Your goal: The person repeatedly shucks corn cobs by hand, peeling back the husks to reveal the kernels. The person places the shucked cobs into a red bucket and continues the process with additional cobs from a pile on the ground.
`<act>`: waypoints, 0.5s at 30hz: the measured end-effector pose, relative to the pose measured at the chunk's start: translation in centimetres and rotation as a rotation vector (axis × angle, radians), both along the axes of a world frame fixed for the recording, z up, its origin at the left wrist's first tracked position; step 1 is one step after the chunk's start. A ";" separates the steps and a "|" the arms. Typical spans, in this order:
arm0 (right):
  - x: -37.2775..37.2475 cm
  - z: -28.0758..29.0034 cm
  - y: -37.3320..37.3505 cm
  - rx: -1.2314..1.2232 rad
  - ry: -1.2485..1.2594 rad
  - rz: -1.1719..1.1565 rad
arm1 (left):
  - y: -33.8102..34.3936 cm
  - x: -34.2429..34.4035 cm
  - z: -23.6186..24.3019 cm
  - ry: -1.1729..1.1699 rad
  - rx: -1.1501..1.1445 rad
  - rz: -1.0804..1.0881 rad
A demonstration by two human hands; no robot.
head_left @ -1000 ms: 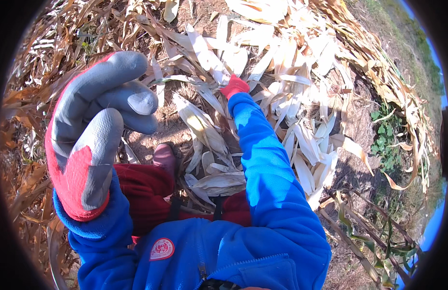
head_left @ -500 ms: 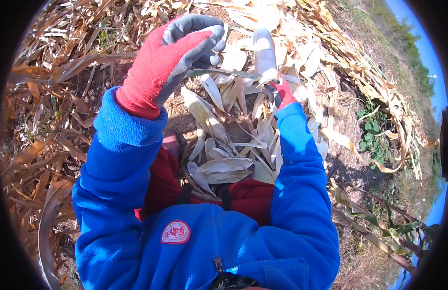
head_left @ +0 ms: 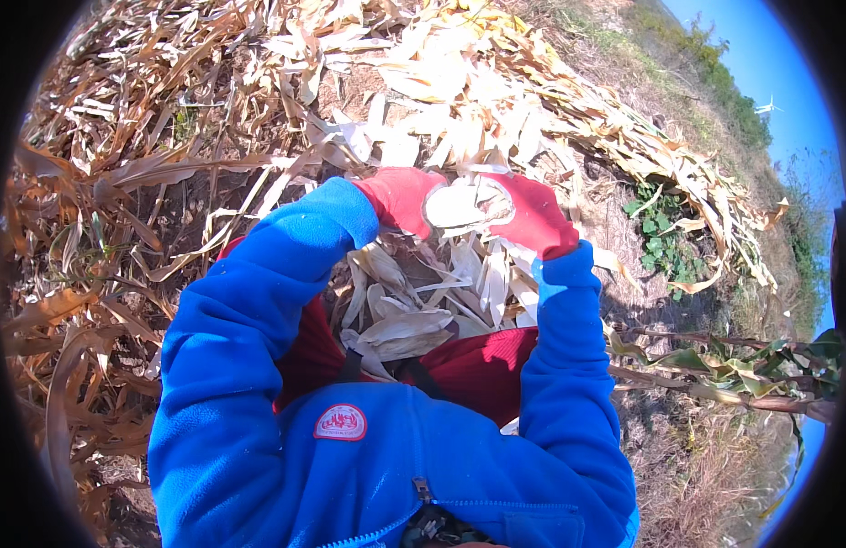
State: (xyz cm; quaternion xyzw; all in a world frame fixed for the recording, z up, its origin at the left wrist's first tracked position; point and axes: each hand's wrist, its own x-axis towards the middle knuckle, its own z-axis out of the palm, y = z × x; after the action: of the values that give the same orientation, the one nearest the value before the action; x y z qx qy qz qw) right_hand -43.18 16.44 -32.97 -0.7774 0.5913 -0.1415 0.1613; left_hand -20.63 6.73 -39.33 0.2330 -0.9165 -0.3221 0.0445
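Observation:
My two hands meet in front of me, both in red gloves with greyish palms. Between them is a pale corn ear (head_left: pixel 469 203), partly wrapped in husk and washed out by the sunlight. My left hand (head_left: pixel 400 199) is closed at its left side, and my right hand (head_left: pixel 537 217) grips it from the right. Glare and the gloves hide most fingertips and much of the ear. Below my hands, loose dry husks (head_left: pixel 405 329) lie heaped between my legs in dark red trousers (head_left: pixel 478 361).
Dry corn stalks and leaves (head_left: pixel 85 320) cover the ground at left. A long row of pale dry stalks (head_left: pixel 624 137) curves along the far right. A green leafy plant (head_left: pixel 660 233) grows beside it. Nearer on the right, a partly green corn stalk (head_left: pixel 715 384) reaches in.
My left hand, raised and partly curled before, has come down and right to meet the ear. My right hand has drawn nearer, and the ear no longer points away upright.

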 end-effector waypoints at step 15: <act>-22.2 -14.8 4.4 0.549 -0.561 -0.701 | -2.3 0.5 4.7 1.119 1.627 0.380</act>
State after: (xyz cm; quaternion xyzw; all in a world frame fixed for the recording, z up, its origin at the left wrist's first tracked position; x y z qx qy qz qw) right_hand -65.40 20.85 -47.76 -0.3941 0.7652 -0.2297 0.4543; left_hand -20.14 4.45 -34.58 0.1502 -0.2129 -0.9010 0.3468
